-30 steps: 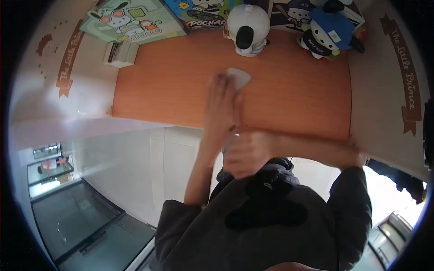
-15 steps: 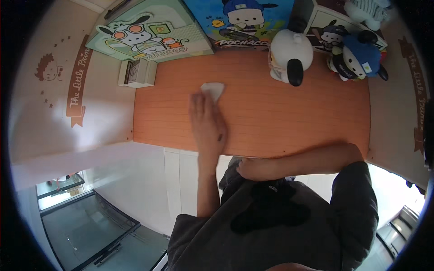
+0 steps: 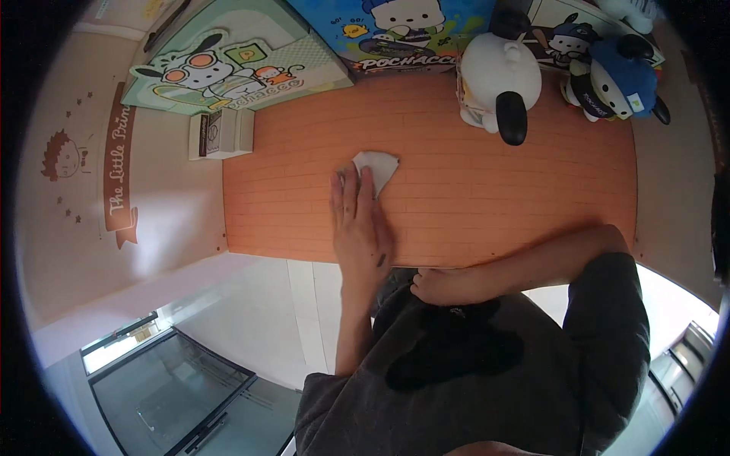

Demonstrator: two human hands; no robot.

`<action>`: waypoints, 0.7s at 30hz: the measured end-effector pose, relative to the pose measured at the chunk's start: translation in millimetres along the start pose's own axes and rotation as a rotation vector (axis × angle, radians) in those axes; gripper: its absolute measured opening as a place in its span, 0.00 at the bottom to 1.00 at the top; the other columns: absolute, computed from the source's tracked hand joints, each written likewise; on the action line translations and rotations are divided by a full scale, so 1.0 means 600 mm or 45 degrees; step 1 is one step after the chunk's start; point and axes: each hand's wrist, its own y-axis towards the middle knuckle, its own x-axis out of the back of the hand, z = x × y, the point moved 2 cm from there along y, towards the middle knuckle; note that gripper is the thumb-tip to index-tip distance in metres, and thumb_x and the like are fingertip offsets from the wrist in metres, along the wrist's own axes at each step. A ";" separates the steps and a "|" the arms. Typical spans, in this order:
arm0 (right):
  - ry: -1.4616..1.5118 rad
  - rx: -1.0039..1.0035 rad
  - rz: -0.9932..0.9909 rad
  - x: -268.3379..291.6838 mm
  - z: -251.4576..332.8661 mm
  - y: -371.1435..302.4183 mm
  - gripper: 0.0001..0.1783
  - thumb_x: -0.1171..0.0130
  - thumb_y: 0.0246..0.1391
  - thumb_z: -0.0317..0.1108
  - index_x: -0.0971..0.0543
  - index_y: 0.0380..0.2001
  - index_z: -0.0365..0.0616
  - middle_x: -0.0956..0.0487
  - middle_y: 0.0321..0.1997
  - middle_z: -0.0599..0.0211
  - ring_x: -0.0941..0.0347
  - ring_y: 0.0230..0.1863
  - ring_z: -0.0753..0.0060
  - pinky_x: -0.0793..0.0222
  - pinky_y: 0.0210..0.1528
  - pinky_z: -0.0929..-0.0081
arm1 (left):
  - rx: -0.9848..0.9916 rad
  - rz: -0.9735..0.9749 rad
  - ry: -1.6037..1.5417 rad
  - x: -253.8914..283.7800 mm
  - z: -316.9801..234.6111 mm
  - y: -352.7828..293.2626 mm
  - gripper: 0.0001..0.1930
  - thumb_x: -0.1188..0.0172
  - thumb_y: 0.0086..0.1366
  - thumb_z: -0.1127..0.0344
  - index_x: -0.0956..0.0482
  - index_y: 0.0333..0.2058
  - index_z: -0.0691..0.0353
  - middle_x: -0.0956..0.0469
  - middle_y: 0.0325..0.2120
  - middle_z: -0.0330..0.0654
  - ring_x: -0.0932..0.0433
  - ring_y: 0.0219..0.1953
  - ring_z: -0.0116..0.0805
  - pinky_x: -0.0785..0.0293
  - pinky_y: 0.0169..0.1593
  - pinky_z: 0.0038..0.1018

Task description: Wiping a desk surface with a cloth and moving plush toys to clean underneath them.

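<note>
My left hand (image 3: 360,235) lies flat near the middle of the desk, its fingers stretched out and a little apart. Under its fingertips is a folded white wipe or tissue (image 3: 382,167), pressed against the wood-grain desk top (image 3: 471,197); part of it is hidden by the fingers. At the desk's front edge my right hand (image 3: 445,287) is curled into a loose fist in front of my body, with nothing visible in it. The right forearm rests along that edge.
Small white boxes (image 3: 222,133) stand at the left wall. Behind are a green picture box (image 3: 228,68) and a blue picture box (image 3: 411,34). A white dog figure (image 3: 498,80) and a blue-capped figure (image 3: 616,80) stand at the back right. Side walls (image 3: 68,197) bound the desk.
My left hand and the white wipe have moved slightly nearer and to the right across the desk. My right hand stays closed at the front edge. The whole view has shifted a little.
</note>
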 end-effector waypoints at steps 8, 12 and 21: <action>-1.060 0.046 -0.118 -0.021 0.015 0.007 0.06 0.40 0.62 0.32 0.20 0.30 0.51 0.14 0.33 0.60 0.23 0.31 0.62 0.26 0.47 0.64 | -0.240 0.195 0.010 -0.057 -0.084 -0.005 0.38 0.46 0.65 0.78 0.29 0.76 0.61 0.34 0.79 0.53 0.41 0.83 0.55 0.46 0.81 0.55; -0.174 -0.057 -0.177 -0.008 0.008 -0.004 0.03 0.39 0.61 0.31 0.19 0.33 0.50 0.17 0.32 0.63 0.23 0.32 0.62 0.26 0.48 0.66 | -0.048 0.042 0.097 -0.004 0.003 0.022 0.34 0.45 0.69 0.74 0.29 0.75 0.63 0.32 0.77 0.55 0.41 0.82 0.60 0.47 0.81 0.56; 0.103 -0.031 -0.025 0.020 -0.008 0.002 0.02 0.38 0.60 0.30 0.19 0.33 0.50 0.18 0.33 0.64 0.23 0.33 0.63 0.26 0.50 0.67 | -0.089 0.024 0.020 -0.037 -0.044 0.035 0.37 0.46 0.68 0.76 0.33 0.77 0.64 0.36 0.80 0.55 0.44 0.83 0.60 0.50 0.82 0.57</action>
